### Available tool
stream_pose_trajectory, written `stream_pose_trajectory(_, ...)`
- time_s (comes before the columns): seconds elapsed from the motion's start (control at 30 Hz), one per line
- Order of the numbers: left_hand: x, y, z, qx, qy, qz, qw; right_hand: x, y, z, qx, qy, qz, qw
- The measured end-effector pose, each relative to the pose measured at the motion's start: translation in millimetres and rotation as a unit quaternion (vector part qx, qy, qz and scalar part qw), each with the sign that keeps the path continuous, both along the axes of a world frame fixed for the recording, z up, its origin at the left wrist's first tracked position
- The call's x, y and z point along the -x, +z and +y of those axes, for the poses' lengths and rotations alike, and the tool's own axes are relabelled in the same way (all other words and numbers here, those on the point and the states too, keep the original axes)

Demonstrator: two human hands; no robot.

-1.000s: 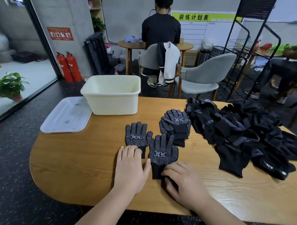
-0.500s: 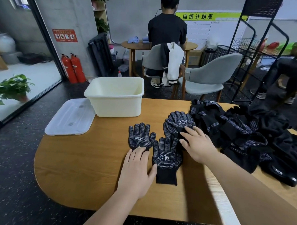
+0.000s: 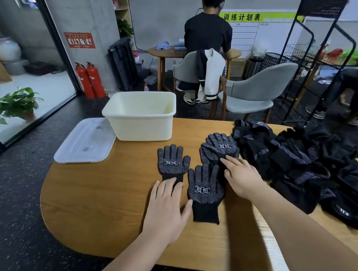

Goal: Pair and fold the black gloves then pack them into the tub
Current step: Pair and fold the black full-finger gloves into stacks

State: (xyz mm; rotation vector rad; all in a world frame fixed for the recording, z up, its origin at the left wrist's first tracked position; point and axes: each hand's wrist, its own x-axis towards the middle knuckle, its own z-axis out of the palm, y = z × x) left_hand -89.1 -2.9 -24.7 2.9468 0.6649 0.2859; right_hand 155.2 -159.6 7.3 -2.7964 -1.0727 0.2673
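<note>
Your left hand [image 3: 165, 208] lay flat on the rounded wooden table [image 3: 100, 203], fingers straight and slightly spread. Its fingertips rested on the cuff of a black knitted glove with white grip dots [image 3: 172, 162], which lay flat with its fingers pointing away from you. Your thumb lay against the cuff of a second black dotted glove [image 3: 205, 189], which was just to the right of the first and a little nearer you, also flat with its fingers pointing away.

Your right hand [image 3: 241, 178] was open as well. Its extended fingertips pressed on a doubled-up bundle of black dotted gloves [image 3: 220, 147] just beyond the second glove, and it pinched nothing. To the right of that bundle, a loose heap of black gloves [image 3: 295, 159] covered the far right of the table.

The cream rectangular plastic tub [image 3: 142, 124] stood at the table's far edge, left of the gloves and apart from them. The translucent white lid [image 3: 85, 141] lay flat just left of the tub, overhanging the table's edge.
</note>
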Motion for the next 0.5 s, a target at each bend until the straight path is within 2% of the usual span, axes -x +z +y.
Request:
stream_pose_trajectory(0.1,0,2,0,0.012,-0.005,0.009,1.000,-8,2,8,-0.014,-0.020,-0.002,1.000)
stream_pose_trajectory(0.3,0,4,1,0.021,-0.012,0.012,1.000,-24,5,24,-0.086,-0.067,-0.083,0.991)
stream_pose_trajectory(0.5,-3,1,3,0.028,-0.020,0.013,0.999,-30,9,37,-0.138,-0.112,-0.119,0.977)
